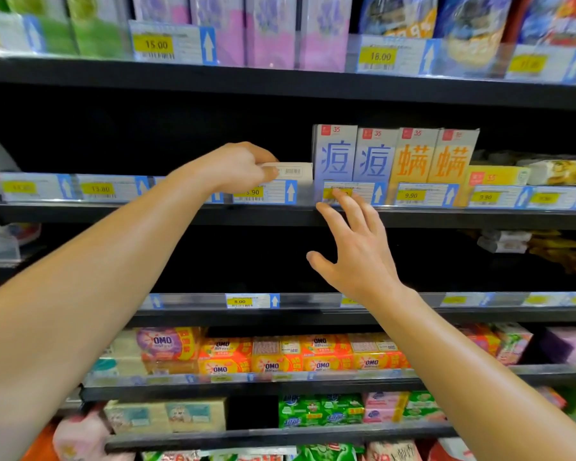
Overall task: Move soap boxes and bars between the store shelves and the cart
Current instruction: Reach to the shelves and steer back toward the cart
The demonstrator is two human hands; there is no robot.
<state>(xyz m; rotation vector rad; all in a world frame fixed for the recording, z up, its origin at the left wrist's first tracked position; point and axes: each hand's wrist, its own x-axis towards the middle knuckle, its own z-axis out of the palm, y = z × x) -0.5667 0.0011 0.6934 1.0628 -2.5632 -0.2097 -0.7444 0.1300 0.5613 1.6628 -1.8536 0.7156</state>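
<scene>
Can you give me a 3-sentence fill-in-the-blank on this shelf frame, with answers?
1. The left hand pinches a white box lying on its ____.
2. Right of that box stand two blue boxes, then two ____ boxes.
3. The right hand holds ____, its fingers spread near a price tag.

Answers: side; orange; nothing
</scene>
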